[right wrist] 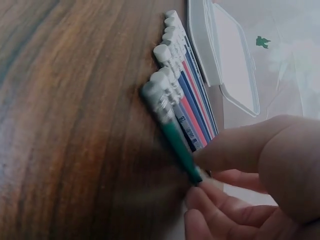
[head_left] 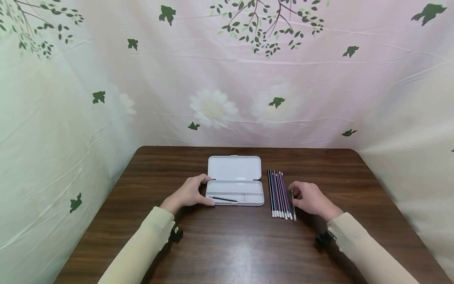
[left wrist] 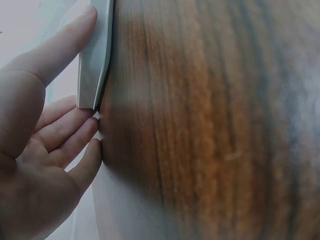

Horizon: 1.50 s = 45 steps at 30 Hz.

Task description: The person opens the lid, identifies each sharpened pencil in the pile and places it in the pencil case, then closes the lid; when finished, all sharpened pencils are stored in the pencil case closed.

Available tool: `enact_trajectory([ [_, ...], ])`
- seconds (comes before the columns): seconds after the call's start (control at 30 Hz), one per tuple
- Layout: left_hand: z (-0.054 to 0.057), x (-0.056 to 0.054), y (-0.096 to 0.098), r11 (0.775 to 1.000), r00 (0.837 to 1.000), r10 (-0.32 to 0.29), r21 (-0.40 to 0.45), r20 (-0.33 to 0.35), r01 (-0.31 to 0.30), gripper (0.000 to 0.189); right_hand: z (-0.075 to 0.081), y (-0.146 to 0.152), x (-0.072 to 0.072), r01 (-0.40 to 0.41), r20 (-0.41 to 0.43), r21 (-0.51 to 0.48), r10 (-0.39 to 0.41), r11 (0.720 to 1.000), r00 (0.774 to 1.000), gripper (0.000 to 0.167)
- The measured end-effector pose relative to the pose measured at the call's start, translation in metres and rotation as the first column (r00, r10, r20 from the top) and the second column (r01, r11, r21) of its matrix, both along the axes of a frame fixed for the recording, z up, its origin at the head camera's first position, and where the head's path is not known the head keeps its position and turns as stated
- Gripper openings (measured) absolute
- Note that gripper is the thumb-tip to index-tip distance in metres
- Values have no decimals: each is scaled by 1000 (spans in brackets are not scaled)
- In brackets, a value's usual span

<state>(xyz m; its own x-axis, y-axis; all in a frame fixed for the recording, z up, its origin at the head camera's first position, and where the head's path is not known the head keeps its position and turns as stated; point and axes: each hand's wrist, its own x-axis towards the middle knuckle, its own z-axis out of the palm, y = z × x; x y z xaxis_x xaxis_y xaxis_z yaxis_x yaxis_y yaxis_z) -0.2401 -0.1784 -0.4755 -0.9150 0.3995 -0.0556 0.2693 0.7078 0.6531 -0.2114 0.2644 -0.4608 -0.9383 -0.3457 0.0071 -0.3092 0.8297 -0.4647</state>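
A white pencil case (head_left: 234, 169) lies with its lid folded back on the table. In its front compartment is a dark pencil (head_left: 225, 199). My left hand (head_left: 191, 192) holds the case's left end, thumb at the front corner and fingers along the far side; the left wrist view shows the case wall (left wrist: 93, 75) between them. To the right of the case lies a row of pencils (head_left: 278, 193) with white erasers. At the row's right edge, my right hand (head_left: 312, 198) pinches a green pencil (right wrist: 176, 145) between thumb and fingers, its eraser end toward me.
The brown wooden table (head_left: 227, 244) has rounded far corners. Behind it and along both sides hangs a pale cloth (head_left: 234, 83) printed with leaves and flowers. Dark wrist cameras (head_left: 176, 232) sit at the cuffs of both pale sleeves.
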Motion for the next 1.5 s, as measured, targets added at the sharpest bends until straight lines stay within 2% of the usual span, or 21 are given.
enact_trajectory([
  [0.27, 0, 0, -1, 1000, 1000, -7, 22, 9, 7, 88, 4, 0, -2, 23, 62, 19, -24, 1000, 998, 36],
  [0.4, -1, 0, -1, 1000, 1000, -7, 21, 2, 7, 87, 2, 2, -2, 25, 57, 28, -27, 999, 998, 35],
  [0.57, 0, 1, -1, 1000, 1000, -2, 16, 2, 2, 88, 3, 5, -1, 33, 47, 67, -36, 997, 998, 32],
  [0.73, 0, 1, -2, 1000, 1000, -2, 15, 4, 2, 88, 5, 3, 1, 60, 89, 116, -70, 991, 994, 30],
  [1.03, -3, -1, -3, 999, 1000, -24, 24, -14, 24, 86, 9, 5, 0, 58, 110, 132, -73, 990, 991, 24],
  [1.3, -2, -1, -3, 1000, 1000, -13, 16, -8, 13, 86, 19, 3, -1, -10, 58, 19, 9, 1000, 998, 19],
  [1.5, -2, 0, -3, 1000, 1000, -9, 19, -17, 10, 88, 23, -10, -2, -150, -49, -61, 147, 987, 988, 23],
])
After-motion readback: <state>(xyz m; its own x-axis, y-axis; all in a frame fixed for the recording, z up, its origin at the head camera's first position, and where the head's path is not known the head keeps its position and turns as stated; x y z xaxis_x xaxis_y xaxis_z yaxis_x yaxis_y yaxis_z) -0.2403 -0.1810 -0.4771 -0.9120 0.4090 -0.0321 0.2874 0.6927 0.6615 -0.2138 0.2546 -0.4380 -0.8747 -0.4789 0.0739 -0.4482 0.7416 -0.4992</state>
